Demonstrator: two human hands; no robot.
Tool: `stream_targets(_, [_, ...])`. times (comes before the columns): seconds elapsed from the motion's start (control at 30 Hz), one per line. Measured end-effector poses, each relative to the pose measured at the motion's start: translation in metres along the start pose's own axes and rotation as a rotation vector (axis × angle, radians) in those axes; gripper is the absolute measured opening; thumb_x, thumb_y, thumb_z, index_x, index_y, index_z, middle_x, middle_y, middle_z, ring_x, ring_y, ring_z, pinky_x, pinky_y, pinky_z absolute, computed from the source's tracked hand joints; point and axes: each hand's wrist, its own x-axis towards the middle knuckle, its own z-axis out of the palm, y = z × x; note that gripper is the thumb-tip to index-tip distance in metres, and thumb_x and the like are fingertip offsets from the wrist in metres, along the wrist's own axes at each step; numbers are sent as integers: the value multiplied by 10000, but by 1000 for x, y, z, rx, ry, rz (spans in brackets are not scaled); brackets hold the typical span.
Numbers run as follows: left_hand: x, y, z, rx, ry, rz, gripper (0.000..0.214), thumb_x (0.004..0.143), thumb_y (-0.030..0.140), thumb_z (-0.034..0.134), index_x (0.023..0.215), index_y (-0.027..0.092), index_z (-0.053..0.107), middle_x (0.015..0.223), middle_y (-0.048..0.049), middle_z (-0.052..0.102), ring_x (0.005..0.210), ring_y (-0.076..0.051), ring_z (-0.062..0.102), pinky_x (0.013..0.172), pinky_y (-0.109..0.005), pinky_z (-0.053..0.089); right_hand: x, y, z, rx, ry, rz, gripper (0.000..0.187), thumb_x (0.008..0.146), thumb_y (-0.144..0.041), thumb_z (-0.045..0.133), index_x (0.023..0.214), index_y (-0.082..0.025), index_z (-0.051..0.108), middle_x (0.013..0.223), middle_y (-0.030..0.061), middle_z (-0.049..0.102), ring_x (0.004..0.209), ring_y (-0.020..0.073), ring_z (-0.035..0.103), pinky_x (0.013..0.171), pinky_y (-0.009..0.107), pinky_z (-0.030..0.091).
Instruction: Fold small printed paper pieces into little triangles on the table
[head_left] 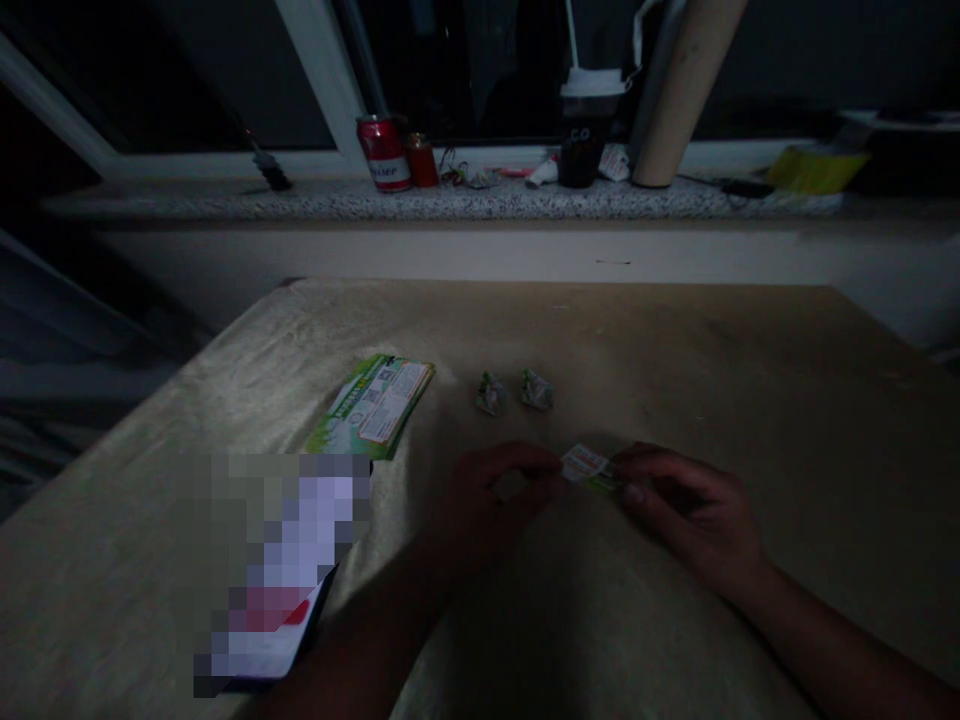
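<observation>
Between my two hands is a small folded piece of printed paper [583, 461], white with orange-red and green print. My left hand [502, 495] pinches its left corner between thumb and fingertips. The thumb and fingers of my right hand [694, 500] close on its right side. Just beyond lie two small crumpled-looking folded paper pieces [490, 394], grey and green, side by side on the table. To the left rests a stack of green and white printed leaflets [379, 400]. Fine print on the held paper is too dim to read.
A phone [300, 570] with a lit, blurred-out screen lies left of my left forearm. The pale table [637, 340] meets a wall under a stone windowsill [480, 205]. On the sill stand a red can [384, 155], an orange-red jar [421, 160], a dark lidded cup [583, 130] and a cardboard tube [686, 95].
</observation>
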Motion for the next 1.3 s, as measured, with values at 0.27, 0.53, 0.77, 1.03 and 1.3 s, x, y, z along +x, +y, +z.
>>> stream_targets(0.27, [-2, 3, 6, -128, 41, -54, 69, 800, 219, 814, 868, 230, 812, 845, 1, 810, 786, -140, 740, 752, -226, 568, -2, -1, 4, 79, 36, 96, 168, 814, -132, 794, 892, -278, 821, 835, 6, 846, 724, 145, 801, 678, 164, 633])
stream_targets(0.53, [-6, 4, 12, -65, 66, -107, 82, 847, 286, 767, 839, 207, 788, 840, -19, 799, 794, -173, 728, 766, -281, 558, -4, -2, 8, 86, 86, 138, 17, 835, -232, 817, 827, -247, 817, 804, 36, 834, 673, 162, 775, 615, 199, 626])
stream_targets(0.77, [-7, 9, 20, -67, 99, -123, 138, 839, 291, 736, 738, 199, 719, 849, -30, 791, 788, -176, 722, 765, -294, 542, -5, -1, 12, 76, 96, 116, 63, 824, -208, 823, 778, -238, 792, 800, 34, 827, 685, 167, 775, 633, 217, 630])
stream_targets(1.03, [-11, 4, 28, -55, 138, -96, 152, 858, 278, 704, 735, 197, 667, 820, -21, 753, 757, -157, 686, 731, -278, 518, -6, -1, 20, 138, 139, 127, 133, 831, -162, 798, 722, -219, 748, 771, 25, 800, 652, 127, 740, 584, 172, 589])
stream_targets(1.3, [-14, 1, 34, -72, 178, -165, 182, 809, 294, 735, 705, 202, 619, 790, -25, 732, 717, -159, 666, 675, -276, 516, -6, -1, 22, 109, 144, 108, 178, 842, -163, 781, 687, -211, 707, 744, 42, 780, 632, 155, 725, 564, 228, 590])
